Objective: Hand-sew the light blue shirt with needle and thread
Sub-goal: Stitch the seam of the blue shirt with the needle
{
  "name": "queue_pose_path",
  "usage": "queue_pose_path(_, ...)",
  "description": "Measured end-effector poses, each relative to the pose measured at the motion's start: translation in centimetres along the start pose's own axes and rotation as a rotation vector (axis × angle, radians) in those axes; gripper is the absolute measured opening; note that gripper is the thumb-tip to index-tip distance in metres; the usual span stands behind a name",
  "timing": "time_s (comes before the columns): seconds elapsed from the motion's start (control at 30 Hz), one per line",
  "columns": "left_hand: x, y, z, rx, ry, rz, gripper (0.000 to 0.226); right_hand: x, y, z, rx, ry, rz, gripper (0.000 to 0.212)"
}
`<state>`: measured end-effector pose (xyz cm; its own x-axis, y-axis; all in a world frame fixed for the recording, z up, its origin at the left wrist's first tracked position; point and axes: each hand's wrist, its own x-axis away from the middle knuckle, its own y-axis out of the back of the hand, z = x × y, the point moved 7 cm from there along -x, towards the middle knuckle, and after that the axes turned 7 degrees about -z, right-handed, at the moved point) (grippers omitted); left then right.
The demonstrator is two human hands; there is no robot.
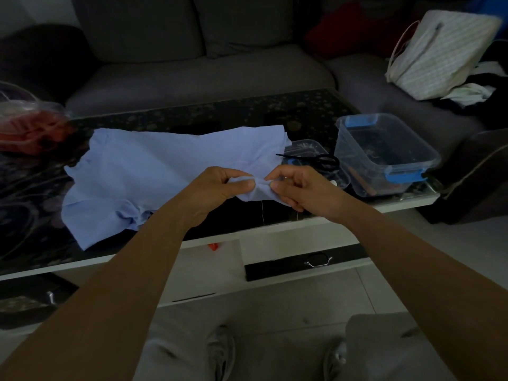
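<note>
A grey sofa (192, 75) fills the top of the frame, with a striped bag (439, 53) on it at the upper right. In front stands a dark table (209, 116). The shirt (154, 166) lies on it, centre left; a clear box (365, 171) is at the right, with scissors (321, 160) beside it. The left hand (217, 188) and right hand (297, 188) each pinch the shirt's near edge; thread (263, 213) hangs below.

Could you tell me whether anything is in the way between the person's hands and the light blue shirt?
Nothing visible: the left hand and right hand both pinch a fold of the light blue shirt directly.
</note>
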<state>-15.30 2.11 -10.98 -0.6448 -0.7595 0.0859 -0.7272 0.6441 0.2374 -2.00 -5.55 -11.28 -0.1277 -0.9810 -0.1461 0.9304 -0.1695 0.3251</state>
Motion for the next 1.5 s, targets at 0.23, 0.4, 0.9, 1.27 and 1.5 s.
queue_pose_path(0.23,-0.1,0.0,0.0,0.014,-0.002,-0.027,0.016,-0.2,-0.1,0.5,-0.026,0.005,-0.02,0.014)
queue_pose_path(0.4,-0.2,-0.2,0.0,-0.002,0.005,-0.059,0.018,-0.4,-0.5,0.5,-0.03,-0.017,-0.032,0.015)
queue_pose_path(0.9,-0.1,-0.6,-0.3,0.01,-0.016,-0.077,0.019,-0.4,-0.4,0.7,-0.03,-0.003,-0.01,0.018)
queue_pose_path(1.27,-0.3,-0.7,-0.3,-0.026,-0.034,-0.114,0.018,-0.5,-0.1,0.7,0.024,-0.002,-0.072,0.015)
queue_pose_path(1.5,-0.3,-0.4,-0.3,-0.049,-0.035,-0.155,0.022,-0.3,0.7,2.2,0.263,0.257,-0.278,0.012)
